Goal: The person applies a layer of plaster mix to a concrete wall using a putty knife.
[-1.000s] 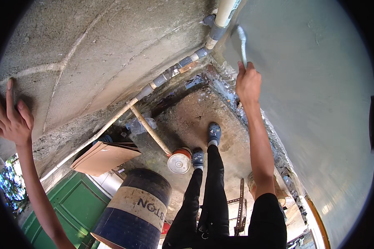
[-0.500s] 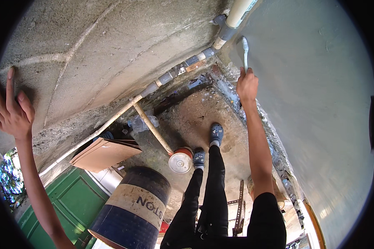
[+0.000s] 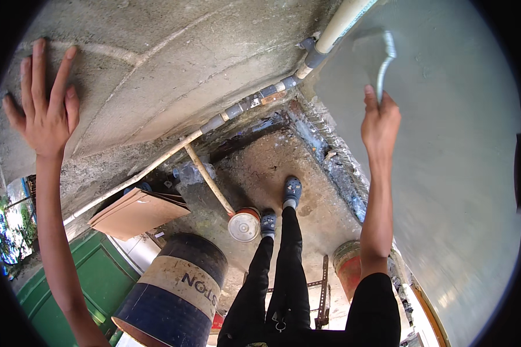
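Note:
Against the rough grey concrete wall point(image 3: 173, 75) on the left rests my left hand point(image 3: 49, 127), its fingers spread and nothing in it. My right hand point(image 3: 381, 124) is wrapped round the lower end of a slim, pale, bent tool point(image 3: 382, 72). The tool points upward in front of the smooth grey wall point(image 3: 457, 144) on the right, its far end at or close to that surface. Blur smears the tool's tip, so I cannot tell its exact kind or whether it touches the wall.
Pale pipes with grey joints point(image 3: 214, 122) run along the left wall's base. Below lie flattened cardboard point(image 3: 139, 214), a clear plastic bottle point(image 3: 194, 172), a lidded bucket point(image 3: 244, 226) and a blue-and-white drum point(image 3: 173, 289). Another bucket point(image 3: 347, 269) stands beside my right arm. A green door point(image 3: 87, 277) is lower left.
My right hand has moved right with the pale tool, which now stands farther over the smooth wall. My left hand has shifted right in view, showing more of its spread fingers.

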